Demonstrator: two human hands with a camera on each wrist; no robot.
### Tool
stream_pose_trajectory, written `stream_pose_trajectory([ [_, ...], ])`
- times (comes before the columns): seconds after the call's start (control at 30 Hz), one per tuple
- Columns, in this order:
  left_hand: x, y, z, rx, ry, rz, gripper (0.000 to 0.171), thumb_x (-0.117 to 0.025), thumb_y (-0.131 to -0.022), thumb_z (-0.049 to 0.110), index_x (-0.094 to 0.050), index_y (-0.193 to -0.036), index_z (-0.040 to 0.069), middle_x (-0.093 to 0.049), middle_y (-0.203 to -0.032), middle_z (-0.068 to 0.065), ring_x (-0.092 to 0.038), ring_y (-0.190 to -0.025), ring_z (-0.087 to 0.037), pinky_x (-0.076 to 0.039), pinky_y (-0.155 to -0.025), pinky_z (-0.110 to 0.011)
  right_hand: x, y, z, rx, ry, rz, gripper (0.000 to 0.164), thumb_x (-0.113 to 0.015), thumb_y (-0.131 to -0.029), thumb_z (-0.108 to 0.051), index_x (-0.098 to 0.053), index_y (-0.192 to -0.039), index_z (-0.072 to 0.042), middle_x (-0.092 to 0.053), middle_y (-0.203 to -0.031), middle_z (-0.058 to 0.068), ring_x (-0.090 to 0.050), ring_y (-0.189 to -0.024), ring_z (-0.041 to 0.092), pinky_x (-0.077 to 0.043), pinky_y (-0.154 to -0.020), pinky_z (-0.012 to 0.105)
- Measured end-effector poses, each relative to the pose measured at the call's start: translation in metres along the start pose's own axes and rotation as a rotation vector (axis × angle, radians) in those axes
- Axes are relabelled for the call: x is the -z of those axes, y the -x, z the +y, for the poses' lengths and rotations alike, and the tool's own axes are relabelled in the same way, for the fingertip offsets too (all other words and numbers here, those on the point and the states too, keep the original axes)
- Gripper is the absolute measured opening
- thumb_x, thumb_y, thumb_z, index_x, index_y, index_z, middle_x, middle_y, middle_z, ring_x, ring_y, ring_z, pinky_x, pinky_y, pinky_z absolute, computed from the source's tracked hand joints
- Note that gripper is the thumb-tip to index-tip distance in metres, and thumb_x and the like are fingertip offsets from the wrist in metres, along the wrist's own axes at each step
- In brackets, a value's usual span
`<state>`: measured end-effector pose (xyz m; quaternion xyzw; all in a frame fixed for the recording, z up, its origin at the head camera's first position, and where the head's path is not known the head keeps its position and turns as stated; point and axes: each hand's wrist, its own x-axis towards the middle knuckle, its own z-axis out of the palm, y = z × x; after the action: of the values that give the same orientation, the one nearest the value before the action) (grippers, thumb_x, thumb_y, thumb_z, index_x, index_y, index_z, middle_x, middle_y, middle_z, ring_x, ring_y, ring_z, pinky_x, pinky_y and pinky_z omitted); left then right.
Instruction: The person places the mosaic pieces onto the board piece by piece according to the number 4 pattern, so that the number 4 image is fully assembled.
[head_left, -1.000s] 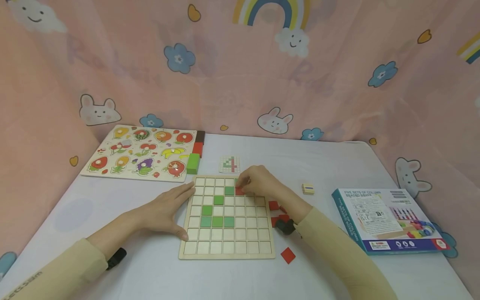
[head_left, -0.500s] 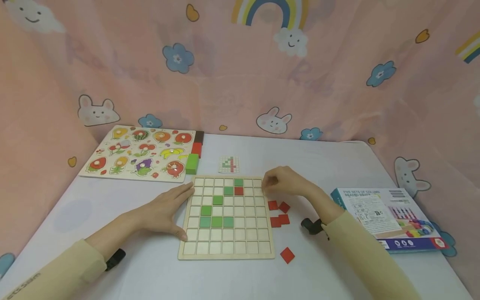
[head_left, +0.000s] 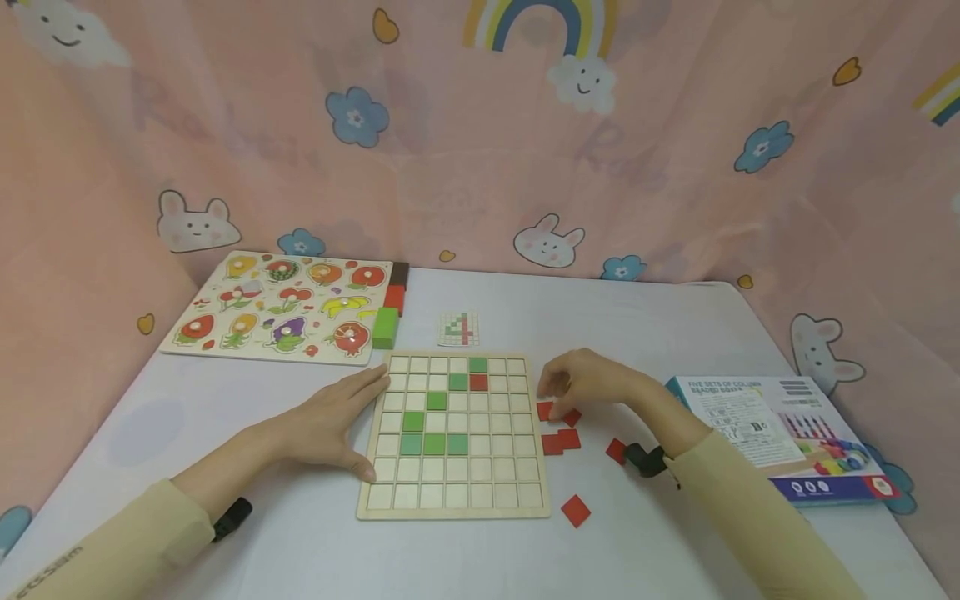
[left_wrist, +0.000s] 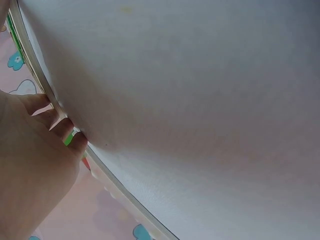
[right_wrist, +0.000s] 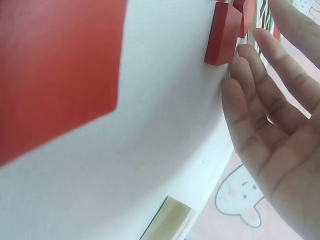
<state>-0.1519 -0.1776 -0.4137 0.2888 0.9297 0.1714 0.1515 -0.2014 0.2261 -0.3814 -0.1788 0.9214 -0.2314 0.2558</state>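
While pale block (right_wrist: pixel 170 220), cut off at 6 o'clock, is shown by right-wrist view only, left grip (head_left: pixel 322 421) released against board (head_left: pixel 517 423); right grip (head_left: pixel 588 375), hold cannot be told.

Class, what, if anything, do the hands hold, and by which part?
The left hand holds nothing, touching the left edge of the board; whether the right hand grips a red tile cannot be told.

Head view: R hand (head_left: pixel 588 379) is covering pts of two red tiles (head_left: pixel 573 419); whether it's touching them isn't showing. Wrist cam (head_left: pixel 647 460) is hiding a bit of another tile (head_left: pixel 615 451). R sleeve (head_left: pixel 753 512) is blocking box's (head_left: pixel 795 425) near-L corner; fine print's blurring. L-wrist view's L edge is cropping L hand (left_wrist: pixel 37 160). R-wrist view: closest tile (right_wrist: pixel 57 65) is blurring, running off top-L.
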Motion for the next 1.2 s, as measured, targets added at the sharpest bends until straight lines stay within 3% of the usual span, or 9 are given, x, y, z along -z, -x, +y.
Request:
stream_pose_trajectory([
  [0.17,0.000,0.000,0.001,-0.003,0.006,0.000,0.131,-0.077,-0.058,0.076,-0.025,-0.157,0.009,-0.014,-0.168,-0.011,-0.021,-0.152,-0.040,-0.029,-0.119,-0.063,-0.003,-0.002,-0.001,0.012,0.011,-0.012,0.027,-0.087,-0.072,-0.018,-0.072,-0.095,-0.022,-0.068,-0.097,-0.004,-0.059,-0.094,0.016,-0.055,-0.087,0.035],
  [0.9,0.001,0.001,0.002,-0.001,0.007,0.000,0.130,-0.077,-0.058,0.076,-0.026,-0.156,0.008,-0.015,-0.168,-0.012,-0.022,-0.152,-0.040,-0.029,-0.118,-0.063,0.001,-0.004,-0.001,0.090,0.055,0.013,0.019,-0.081,-0.077,-0.010,-0.065,-0.082,-0.019,-0.064,-0.081,-0.003,-0.056,-0.079,0.015,-0.051,-0.071,0.027],
  [1.2,0.001,0.001,0.001,-0.004,0.004,0.000,0.130,-0.077,-0.058,0.076,-0.026,-0.156,0.007,-0.016,-0.167,-0.012,-0.022,-0.152,-0.041,-0.029,-0.118,-0.064,-0.003,-0.006,-0.021,0.217,0.018,0.143,0.015,-0.077,-0.084,-0.012,-0.067,-0.089,-0.023,-0.063,-0.083,-0.004,-0.054,-0.081,0.015,-0.048,-0.071,0.027],
])
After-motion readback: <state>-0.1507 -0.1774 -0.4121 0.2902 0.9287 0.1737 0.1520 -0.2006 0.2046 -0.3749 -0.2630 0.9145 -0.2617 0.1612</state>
